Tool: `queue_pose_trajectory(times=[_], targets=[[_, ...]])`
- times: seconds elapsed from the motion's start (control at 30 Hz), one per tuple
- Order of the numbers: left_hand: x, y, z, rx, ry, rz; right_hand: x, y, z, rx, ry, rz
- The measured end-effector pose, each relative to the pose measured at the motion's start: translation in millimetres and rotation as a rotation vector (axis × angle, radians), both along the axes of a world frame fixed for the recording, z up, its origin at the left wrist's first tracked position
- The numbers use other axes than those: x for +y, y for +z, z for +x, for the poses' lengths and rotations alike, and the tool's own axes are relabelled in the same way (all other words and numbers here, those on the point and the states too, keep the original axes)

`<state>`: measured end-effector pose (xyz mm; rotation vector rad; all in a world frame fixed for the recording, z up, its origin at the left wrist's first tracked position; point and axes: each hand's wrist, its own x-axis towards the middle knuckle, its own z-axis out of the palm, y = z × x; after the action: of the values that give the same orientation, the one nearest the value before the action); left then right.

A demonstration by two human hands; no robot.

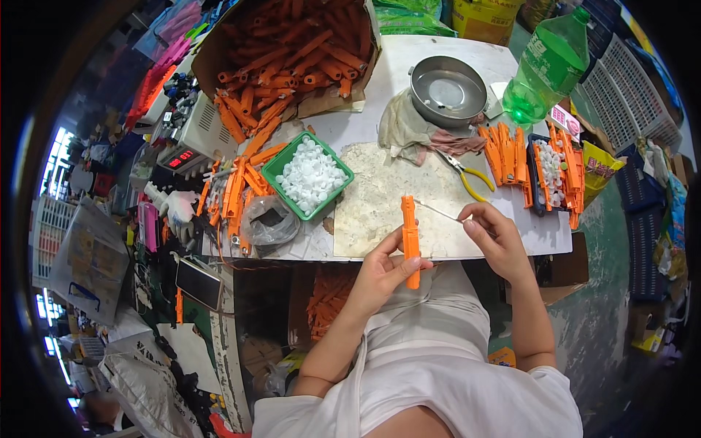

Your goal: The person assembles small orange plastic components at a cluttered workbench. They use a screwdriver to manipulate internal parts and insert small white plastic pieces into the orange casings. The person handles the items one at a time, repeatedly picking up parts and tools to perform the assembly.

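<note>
My left hand (387, 271) is closed round a long orange plastic part (411, 237), held upright just over the table's front edge. A small pale tip shows at the top of the part. In my right hand (493, 237), thumb and fingers pinch a thin metal rod-like tool (441, 212). Its far end points at the upper end of the orange part; whether the two touch I cannot tell. Pliers with yellow handles (473, 182) lie beyond my right hand. A green basket (345, 191) full of small white plastic pieces (310, 175) stands to the left.
A large carton (212, 55) of orange parts stands at the back left, near a boxy device (197, 139) with a red display. A metal bowl (447, 91) rests by a rag (401, 131). Farther right are a green bottle (544, 69) and a dark tray (539, 171) of white pieces.
</note>
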<state>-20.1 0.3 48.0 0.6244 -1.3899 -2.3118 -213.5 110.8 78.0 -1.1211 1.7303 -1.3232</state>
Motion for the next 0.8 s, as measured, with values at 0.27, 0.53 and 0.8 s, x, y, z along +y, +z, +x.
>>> queue_pose_trajectory(times=[0.27,0.53,0.8], targets=[[-5,7,8,-0.005,-0.105,0.025,7,-4,-3,-0.058,0.065,-0.012],[-11,9,16,-0.048,-0.219,-0.006,8,4,-19,-0.820,0.262,0.293],[-13,7,17,-0.044,-0.192,-0.031,20,4,16,0.706,0.052,-0.125]])
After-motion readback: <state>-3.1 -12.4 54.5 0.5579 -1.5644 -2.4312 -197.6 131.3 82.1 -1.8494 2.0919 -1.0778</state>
